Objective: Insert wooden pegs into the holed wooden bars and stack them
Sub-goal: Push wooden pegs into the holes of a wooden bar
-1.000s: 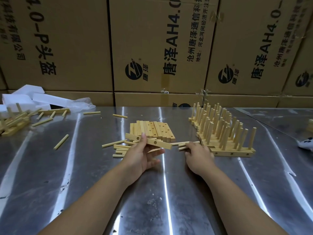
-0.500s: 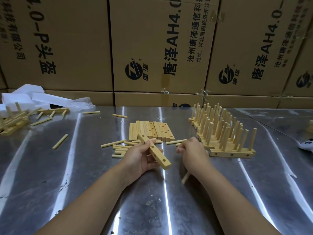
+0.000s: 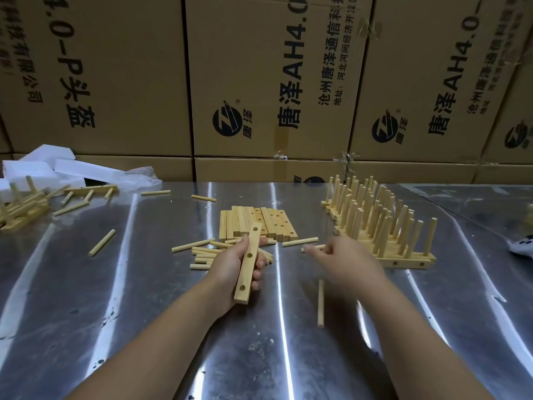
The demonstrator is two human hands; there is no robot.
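My left hand (image 3: 230, 267) grips a wooden bar with three holes (image 3: 248, 264) and holds it lengthwise above the table, holes facing up. My right hand (image 3: 343, 261) is blurred, and its fingers stretch left toward a loose peg (image 3: 314, 247). Another peg (image 3: 320, 303) lies just below that hand, pointing toward me. Behind my left hand is a flat bundle of holed bars (image 3: 259, 222), with a heap of loose pegs (image 3: 204, 255) in front of it. At the right stand stacked bars with upright pegs (image 3: 375, 220).
Cardboard boxes (image 3: 259, 82) wall off the back of the metal table (image 3: 144, 313). White foam pieces (image 3: 43, 166) and a few pegged bars (image 3: 23, 206) sit at the far left. Stray pegs (image 3: 101, 242) lie scattered on the left half. A white object (image 3: 523, 246) is at the right edge.
My left hand has lifted a bar off the pile and turned it lengthwise. My right hand picked up a peg, drew it nearer, and that peg now lies on the table.
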